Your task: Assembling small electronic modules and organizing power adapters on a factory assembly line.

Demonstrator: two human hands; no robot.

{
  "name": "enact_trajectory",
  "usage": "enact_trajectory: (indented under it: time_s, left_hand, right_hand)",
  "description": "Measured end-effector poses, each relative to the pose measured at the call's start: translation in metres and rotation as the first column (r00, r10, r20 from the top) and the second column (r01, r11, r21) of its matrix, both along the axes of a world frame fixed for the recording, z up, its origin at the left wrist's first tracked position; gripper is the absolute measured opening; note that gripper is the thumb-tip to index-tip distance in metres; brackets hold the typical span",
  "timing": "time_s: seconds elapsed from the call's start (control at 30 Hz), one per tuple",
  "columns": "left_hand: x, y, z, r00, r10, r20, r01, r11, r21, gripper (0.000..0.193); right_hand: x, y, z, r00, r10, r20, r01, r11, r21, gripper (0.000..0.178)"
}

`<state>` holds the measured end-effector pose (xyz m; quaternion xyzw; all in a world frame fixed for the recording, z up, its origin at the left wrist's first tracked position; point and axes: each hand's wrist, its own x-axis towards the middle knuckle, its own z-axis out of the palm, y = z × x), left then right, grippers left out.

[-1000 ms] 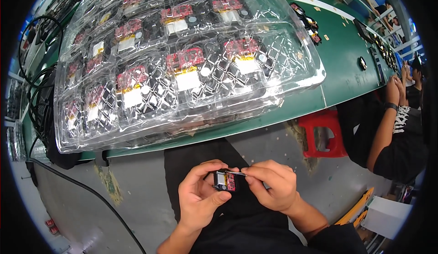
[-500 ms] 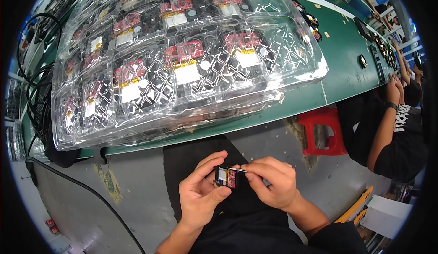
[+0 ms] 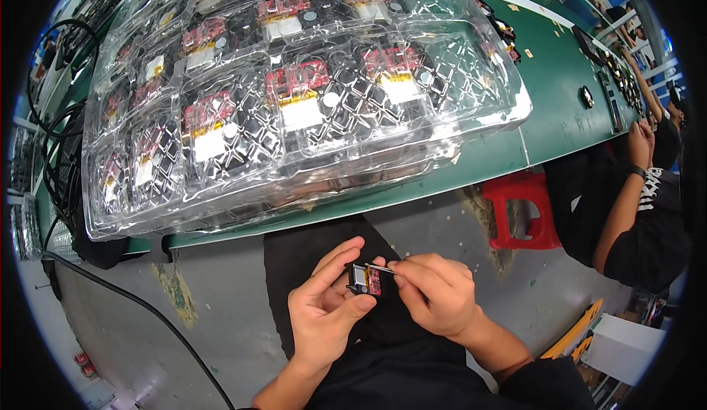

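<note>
Black unit (image 3: 365, 280) sits in the L hand (image 3: 324, 310), over the lap (image 3: 305, 255) & below the table edge, approx mid-view. Its open face shows a red board on the R, a silvery block on the L & a thin yellow strip btwn. L thumb presses at the lower edge; index & middle fingers are partly extended up past its top L side, so the grip's loose-ish & half open; exact contact at the back is hidden.

R hand (image 3: 436, 292) has thumb & index pinched shut on a thin metal tool (image 3: 381, 268), other fingers curled in. Tool tip is at the unit's upper edge; can't tell if it touches.

Clear plastic trays (image 3: 475, 126) are stacked on the green table (image 3: 563, 89), well apart from both hands; pockets hold sim. black parts (image 3: 298, 89) w/ red boards, yellow strips & white blocks. More small dark parts lie on the table's far R.

Red stool (image 3: 526, 187) stands under the table's R side, near a co-worker's hands (image 3: 641, 143), w/ a dark wristband. Black cable (image 3: 141, 302) runs across the lower L, white box (image 3: 626, 347) at lower R
</note>
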<state>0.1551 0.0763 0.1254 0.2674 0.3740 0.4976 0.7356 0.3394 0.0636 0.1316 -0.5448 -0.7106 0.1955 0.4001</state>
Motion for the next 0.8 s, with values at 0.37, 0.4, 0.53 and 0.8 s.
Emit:
enact_trajectory:
  time_s: [0.37,0.4,0.53,0.8]
  left_hand:
    - [-0.005,0.006,-0.001,0.999,-0.028,-0.027,0.031,0.995,0.098,0.063]
    - [-0.006,0.005,-0.001,0.999,-0.027,-0.029,0.029,0.995,0.097,0.063]
    - [-0.005,0.002,-0.002,0.998,-0.034,-0.044,0.038,0.995,0.094,0.063]
    - [-0.001,-0.005,-0.003,1.000,-0.009,-0.014,0.010,0.998,0.067,0.064]
  right_hand:
    - [0.003,0.002,0.004,1.000,-0.001,0.004,0.000,1.000,0.016,0.024]
    - [0.003,0.002,0.004,1.000,0.002,0.002,-0.002,1.000,0.008,0.023]
    - [0.004,0.002,0.002,1.000,0.017,-0.025,-0.018,0.999,-0.028,0.021]
    - [-0.003,-0.003,-0.001,1.000,-0.015,-0.021,0.015,1.000,-0.024,0.020]
